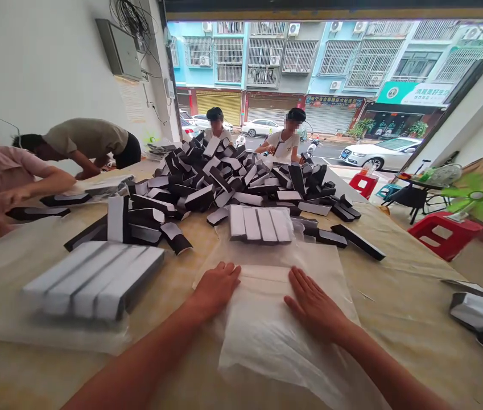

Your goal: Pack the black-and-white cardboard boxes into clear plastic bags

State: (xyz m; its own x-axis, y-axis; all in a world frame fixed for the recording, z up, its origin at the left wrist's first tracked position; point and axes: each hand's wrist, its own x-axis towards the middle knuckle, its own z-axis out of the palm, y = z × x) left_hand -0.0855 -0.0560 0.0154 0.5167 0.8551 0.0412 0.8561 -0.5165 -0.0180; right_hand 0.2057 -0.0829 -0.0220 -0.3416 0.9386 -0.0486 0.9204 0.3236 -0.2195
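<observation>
Clock positions are read from the centre of the translucent white plastic bag [267, 336], which lies flat on the tabletop [403, 307] directly before me. My left hand [218, 289] rests at 10 o'clock, fingers slightly bent on the bag; I cannot tell whether they pinch the film. My right hand [313, 300] lies at 2 o'clock, palm down, fingers extended, gripping nothing. At 12 o'clock, a row of four white-topped, black-sided rectangular pieces [260, 225] sits beyond both hands; a heap of loose black-and-white pieces [201, 196] lies behind it. A similar plastic-covered row [94, 279] occupies 9 o'clock.
</observation>
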